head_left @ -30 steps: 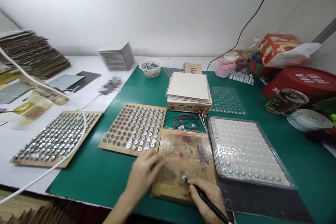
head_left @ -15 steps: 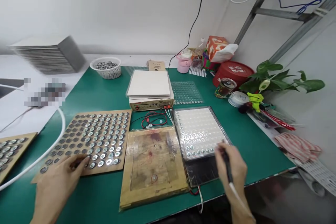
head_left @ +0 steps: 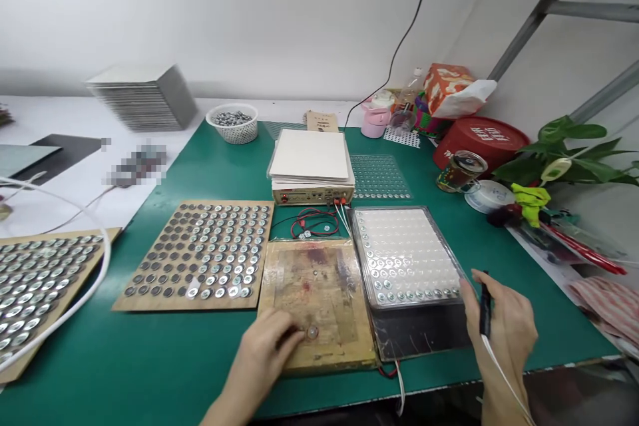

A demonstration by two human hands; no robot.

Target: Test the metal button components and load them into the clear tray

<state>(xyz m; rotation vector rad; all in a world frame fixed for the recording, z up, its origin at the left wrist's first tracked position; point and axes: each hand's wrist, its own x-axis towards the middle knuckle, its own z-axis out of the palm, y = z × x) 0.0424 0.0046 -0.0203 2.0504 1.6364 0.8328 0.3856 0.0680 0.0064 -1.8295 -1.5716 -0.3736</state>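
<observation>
My left hand (head_left: 267, 346) rests at the lower left of a worn wooden board (head_left: 299, 286), fingertips pinched together beside a small round metal contact (head_left: 312, 331). Whatever those fingers may hold is hidden. A black pen-like probe (head_left: 484, 311) with a white wire is gripped in my right hand (head_left: 506, 323). That hand is just right of a clear tray (head_left: 407, 236) with round silver discs along its left side and lower rows. Left of the wooden board lies a brown board (head_left: 150, 304) with rows of round discs, some dark and some shiny.
Behind the wooden board, a stack of white sheets (head_left: 310, 154) lies on a bench meter (head_left: 312, 195) with red and white leads. A white basket (head_left: 243, 132) of metal pieces stands at the back. Another disc-filled board (head_left: 64, 306) and a white cable (head_left: 107, 249) are at left.
My left hand has moved right, from the disc-filled brown board to the wooden board. My right hand still grips the probe near the clear tray. The view has swung left.
</observation>
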